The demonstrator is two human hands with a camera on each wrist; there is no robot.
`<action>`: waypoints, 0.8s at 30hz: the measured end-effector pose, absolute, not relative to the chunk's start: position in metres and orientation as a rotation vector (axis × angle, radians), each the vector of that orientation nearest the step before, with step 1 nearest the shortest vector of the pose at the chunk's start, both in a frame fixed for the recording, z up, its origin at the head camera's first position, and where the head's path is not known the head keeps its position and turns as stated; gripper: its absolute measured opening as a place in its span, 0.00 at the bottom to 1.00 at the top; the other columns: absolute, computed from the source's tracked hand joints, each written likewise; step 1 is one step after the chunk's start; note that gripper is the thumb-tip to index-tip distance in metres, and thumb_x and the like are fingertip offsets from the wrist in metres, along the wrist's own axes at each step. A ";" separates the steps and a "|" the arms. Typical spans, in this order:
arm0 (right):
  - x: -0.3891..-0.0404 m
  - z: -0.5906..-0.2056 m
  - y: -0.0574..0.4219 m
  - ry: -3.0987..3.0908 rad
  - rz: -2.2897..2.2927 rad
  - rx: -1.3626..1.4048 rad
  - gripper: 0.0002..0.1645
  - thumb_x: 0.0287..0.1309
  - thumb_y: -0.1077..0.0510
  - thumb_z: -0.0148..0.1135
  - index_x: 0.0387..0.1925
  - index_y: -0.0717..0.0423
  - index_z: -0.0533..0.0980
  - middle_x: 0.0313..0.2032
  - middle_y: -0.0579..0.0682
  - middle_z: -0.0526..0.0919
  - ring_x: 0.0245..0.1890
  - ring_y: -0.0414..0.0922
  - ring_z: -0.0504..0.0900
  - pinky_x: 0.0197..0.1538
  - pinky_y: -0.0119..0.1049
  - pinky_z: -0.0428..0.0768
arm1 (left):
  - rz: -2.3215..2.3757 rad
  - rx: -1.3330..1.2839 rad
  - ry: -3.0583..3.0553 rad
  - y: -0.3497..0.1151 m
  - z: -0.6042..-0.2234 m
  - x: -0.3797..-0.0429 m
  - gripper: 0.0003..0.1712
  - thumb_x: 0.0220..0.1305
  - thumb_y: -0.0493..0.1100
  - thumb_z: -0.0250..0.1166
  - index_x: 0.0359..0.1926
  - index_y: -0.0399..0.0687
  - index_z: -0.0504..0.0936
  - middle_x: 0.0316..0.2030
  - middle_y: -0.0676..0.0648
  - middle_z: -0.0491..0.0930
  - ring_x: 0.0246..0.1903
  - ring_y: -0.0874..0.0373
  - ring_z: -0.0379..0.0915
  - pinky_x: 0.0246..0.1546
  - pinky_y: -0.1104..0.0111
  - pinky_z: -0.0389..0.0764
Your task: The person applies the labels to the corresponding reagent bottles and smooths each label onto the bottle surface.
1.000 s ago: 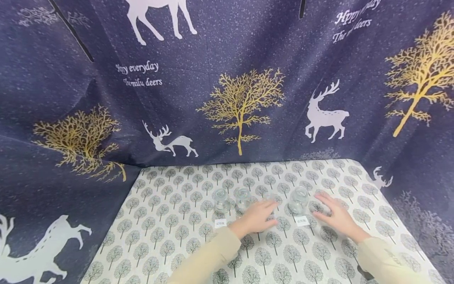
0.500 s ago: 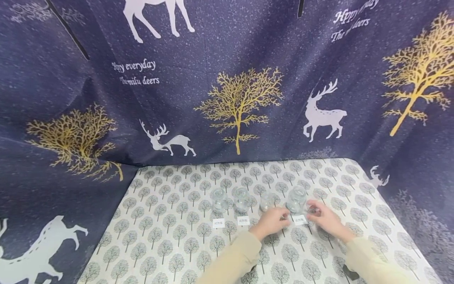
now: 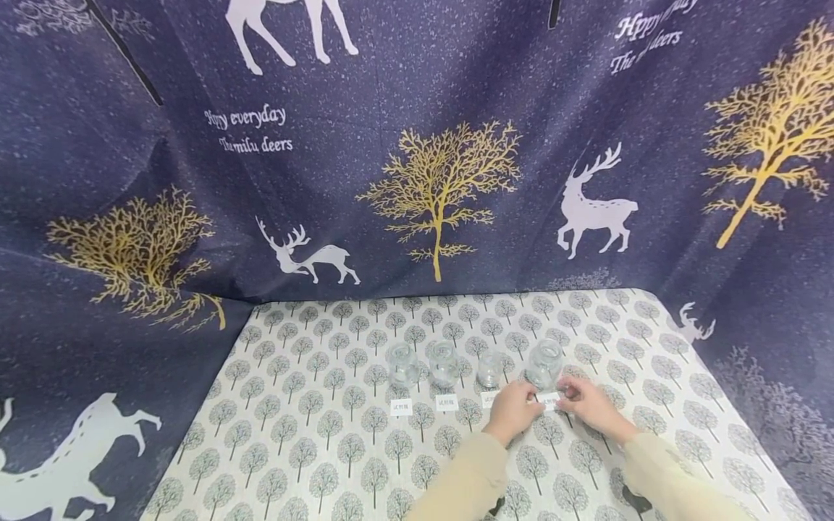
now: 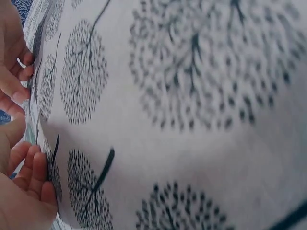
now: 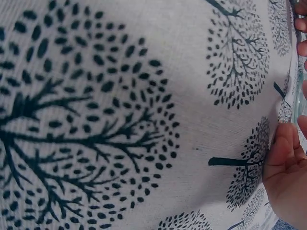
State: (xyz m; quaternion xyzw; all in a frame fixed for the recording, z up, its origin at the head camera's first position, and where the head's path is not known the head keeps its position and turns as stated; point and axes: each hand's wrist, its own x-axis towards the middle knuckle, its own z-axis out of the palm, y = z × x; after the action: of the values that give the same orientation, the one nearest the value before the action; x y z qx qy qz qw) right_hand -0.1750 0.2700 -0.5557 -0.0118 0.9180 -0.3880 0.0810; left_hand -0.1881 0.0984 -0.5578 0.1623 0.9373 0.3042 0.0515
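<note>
White label [image 3: 549, 401] between left hand [image 3: 513, 411] and right hand [image 3: 593, 407]

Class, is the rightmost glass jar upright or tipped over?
Upright: the head view shows the rightmost glass jar standing on the tree-print tablecloth, round rim uppermost.

Row of four glass jars is the main obstacle: left jar [image 3: 404, 365], second jar [image 3: 444, 365], short jar [image 3: 490, 370], right jar [image 3: 545, 364]. Gaps narrow; widest is short-to-right, with left hand [image 3: 513, 409] in front of it. Right hand [image 3: 589, 407] sits at right jar's near side; both forearms block approach from the near side there. Right card [image 3: 549, 400] between the fingertips. Open lanes on table [image 3: 293, 427]: left edge to left jar, near-left area, strip behind jars, right-hand strip. Fabric wall [image 3: 339, 174] bounds back edge.
</note>
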 end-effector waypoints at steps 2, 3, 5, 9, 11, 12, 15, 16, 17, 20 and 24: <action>-0.175 -0.556 0.269 2.782 -1.120 -0.050 0.24 0.46 0.56 0.62 0.47 0.59 0.71 0.32 0.51 0.73 0.28 0.42 0.70 0.29 0.32 0.70 | 0.861 0.486 2.901 0.102 -0.560 -0.187 0.17 0.47 0.53 0.65 0.40 0.58 0.80 0.30 0.59 0.75 0.30 0.68 0.68 0.33 0.75 0.70; -0.175 -0.556 0.269 2.799 -1.096 -0.054 0.24 0.46 0.56 0.62 0.47 0.58 0.72 0.32 0.50 0.73 0.28 0.42 0.69 0.29 0.32 0.69 | 0.828 0.484 2.925 0.103 -0.560 -0.186 0.17 0.47 0.54 0.65 0.40 0.59 0.80 0.31 0.59 0.76 0.31 0.67 0.69 0.34 0.74 0.70; -0.173 -0.556 0.268 2.830 -1.048 -0.064 0.24 0.45 0.56 0.62 0.47 0.57 0.72 0.32 0.50 0.73 0.29 0.42 0.68 0.30 0.32 0.68 | 0.764 0.469 2.958 0.105 -0.561 -0.185 0.18 0.46 0.56 0.65 0.41 0.61 0.80 0.35 0.59 0.77 0.35 0.66 0.71 0.37 0.73 0.71; -0.172 -0.556 0.266 2.871 -0.962 -0.073 0.25 0.46 0.54 0.63 0.48 0.56 0.72 0.34 0.49 0.74 0.33 0.43 0.71 0.34 0.37 0.71 | 0.708 0.403 2.996 0.110 -0.563 -0.184 0.19 0.45 0.57 0.65 0.41 0.63 0.79 0.37 0.59 0.76 0.38 0.65 0.71 0.39 0.72 0.70; -0.171 -0.556 0.265 2.888 -0.940 -0.080 0.24 0.45 0.54 0.63 0.48 0.55 0.73 0.35 0.50 0.74 0.34 0.44 0.73 0.36 0.41 0.73 | 0.707 0.368 3.008 0.111 -0.562 -0.183 0.18 0.45 0.56 0.65 0.41 0.63 0.78 0.37 0.59 0.76 0.38 0.65 0.71 0.37 0.73 0.69; -0.171 -0.556 0.265 2.892 -0.935 -0.084 0.24 0.45 0.55 0.63 0.47 0.55 0.73 0.36 0.51 0.74 0.35 0.45 0.73 0.37 0.43 0.74 | 0.702 0.352 3.013 0.112 -0.562 -0.182 0.18 0.45 0.55 0.65 0.41 0.63 0.78 0.37 0.59 0.76 0.38 0.65 0.71 0.37 0.73 0.69; -0.171 -0.557 0.265 2.894 -0.929 -0.093 0.23 0.45 0.54 0.63 0.46 0.54 0.74 0.37 0.51 0.75 0.36 0.46 0.74 0.38 0.45 0.74 | 0.701 0.318 3.019 0.113 -0.561 -0.181 0.17 0.45 0.53 0.65 0.40 0.63 0.78 0.36 0.59 0.75 0.37 0.64 0.70 0.36 0.73 0.68; -0.171 -0.557 0.265 2.891 -0.929 -0.095 0.23 0.45 0.54 0.63 0.46 0.54 0.74 0.37 0.51 0.74 0.36 0.47 0.74 0.38 0.46 0.74 | 0.708 0.306 3.015 0.113 -0.560 -0.180 0.16 0.46 0.53 0.66 0.40 0.63 0.78 0.36 0.59 0.75 0.37 0.64 0.70 0.36 0.72 0.68; -0.171 -0.557 0.265 2.887 -0.930 -0.089 0.22 0.45 0.54 0.63 0.46 0.53 0.74 0.37 0.51 0.74 0.37 0.47 0.74 0.39 0.46 0.74 | 0.707 0.298 3.015 0.114 -0.560 -0.180 0.16 0.46 0.53 0.65 0.39 0.63 0.77 0.36 0.59 0.75 0.37 0.64 0.70 0.36 0.72 0.67; -0.171 -0.557 0.264 2.878 -0.935 -0.083 0.22 0.45 0.54 0.63 0.45 0.52 0.74 0.39 0.52 0.74 0.37 0.46 0.74 0.39 0.46 0.74 | 0.714 0.281 3.009 0.115 -0.560 -0.181 0.15 0.46 0.52 0.65 0.38 0.63 0.77 0.36 0.59 0.74 0.37 0.65 0.69 0.36 0.72 0.67; -0.170 -0.556 0.264 2.883 -0.936 -0.092 0.20 0.45 0.55 0.63 0.44 0.52 0.75 0.37 0.50 0.74 0.36 0.45 0.72 0.38 0.43 0.73 | 0.710 0.270 3.013 0.117 -0.564 -0.181 0.12 0.46 0.52 0.65 0.36 0.63 0.77 0.35 0.59 0.74 0.36 0.65 0.68 0.35 0.73 0.66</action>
State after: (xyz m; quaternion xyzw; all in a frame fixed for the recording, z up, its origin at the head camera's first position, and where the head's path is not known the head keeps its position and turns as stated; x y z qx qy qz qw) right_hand -0.1697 0.2636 -0.5558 -0.0302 0.9493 -0.3082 0.0544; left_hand -0.1812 0.1173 -0.5639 0.0868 0.9695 0.2285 0.0170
